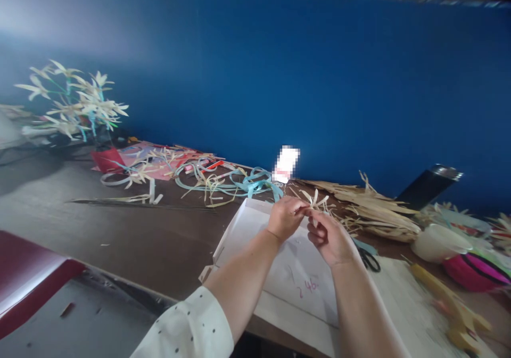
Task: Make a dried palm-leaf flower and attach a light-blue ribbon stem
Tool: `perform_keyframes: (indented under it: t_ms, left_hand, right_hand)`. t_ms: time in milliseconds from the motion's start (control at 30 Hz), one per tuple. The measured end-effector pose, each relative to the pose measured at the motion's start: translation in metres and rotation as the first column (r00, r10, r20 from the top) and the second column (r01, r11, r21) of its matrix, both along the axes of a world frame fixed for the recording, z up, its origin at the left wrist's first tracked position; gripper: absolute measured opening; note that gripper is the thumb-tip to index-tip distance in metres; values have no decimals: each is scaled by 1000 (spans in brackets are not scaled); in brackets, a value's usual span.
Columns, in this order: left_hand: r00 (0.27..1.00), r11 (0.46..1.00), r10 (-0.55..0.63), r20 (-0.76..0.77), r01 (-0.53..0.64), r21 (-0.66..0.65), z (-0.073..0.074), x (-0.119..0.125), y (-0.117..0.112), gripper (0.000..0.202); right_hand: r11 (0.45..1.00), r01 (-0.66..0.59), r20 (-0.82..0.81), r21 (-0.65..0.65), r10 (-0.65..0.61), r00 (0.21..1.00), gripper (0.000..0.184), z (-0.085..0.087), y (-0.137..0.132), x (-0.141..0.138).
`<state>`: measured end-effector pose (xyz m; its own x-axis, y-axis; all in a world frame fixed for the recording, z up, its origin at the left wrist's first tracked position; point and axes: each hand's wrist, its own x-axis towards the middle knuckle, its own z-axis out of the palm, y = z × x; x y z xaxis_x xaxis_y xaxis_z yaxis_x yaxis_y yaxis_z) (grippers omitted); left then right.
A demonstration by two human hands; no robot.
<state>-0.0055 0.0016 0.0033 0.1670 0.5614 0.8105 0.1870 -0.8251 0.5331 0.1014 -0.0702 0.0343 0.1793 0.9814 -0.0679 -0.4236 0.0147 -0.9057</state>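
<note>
Above an open white cardboard box (275, 273), my left hand (287, 217) and my right hand (329, 235) meet at the fingertips. Both are closed in a pinch at the base of a pale dried-leaf flower (315, 199), whose narrow petals stick up past the fingers. Its lower part is hidden by my fingers. Handwritten red marks show on the box beneath my wrists. Just right of my right hand lie black-handled scissors (370, 259), partly covered by my forearm.
Dried leaf strips (375, 211) lie at right, beside a dark flask (431, 185), a whitish cup (439, 243) and a pink pouch (475, 270). Blue ribbon (255, 182) and a blurred-out phone-like rectangle (286, 163) are behind the box. Finished-looking flowers (85, 99) stand far left against the blue wall (319, 70).
</note>
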Motion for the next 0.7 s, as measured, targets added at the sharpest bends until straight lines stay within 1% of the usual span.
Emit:
perform_keyframes:
  t_ms: [133, 233, 333, 400, 500, 600, 700]
  left_hand:
    - [997, 999, -5, -77, 8, 36, 4, -3, -2, 10]
    - [992, 998, -9, -126, 16, 54, 5, -4, -3, 12]
    - [992, 999, -22, -125, 26, 34, 5, -4, -3, 12]
    - [995, 999, -34, -91, 33, -19, 3, -2, -3, 10]
    - [999, 987, -47, -19, 43, -152, 1, 2, -2, 8]
    - [997, 951, -67, 33, 74, -301, 0, 4, -1, 10]
    - [991, 919, -117, 70, 135, -370, 0, 4, 0, 12]
  right_hand:
    - [1000, 26, 12, -4, -26, 1000, 21, -1, 0, 1]
    - [1000, 18, 9, -21, -18, 1000, 22, -1, 0, 0]
    - [999, 18, 2, -27, -18, 1000, 23, -1, 0, -2]
    - [999, 32, 30, -24, -31, 999, 23, -2, 0, -1]
    - [996, 93, 91, -12, -91, 992, 25, -2, 0, 0]
    - [989, 150, 102, 11, -150, 983, 29, -2, 0, 3]
    - [979, 201, 69, 24, -202, 977, 27, -2, 2, 6]
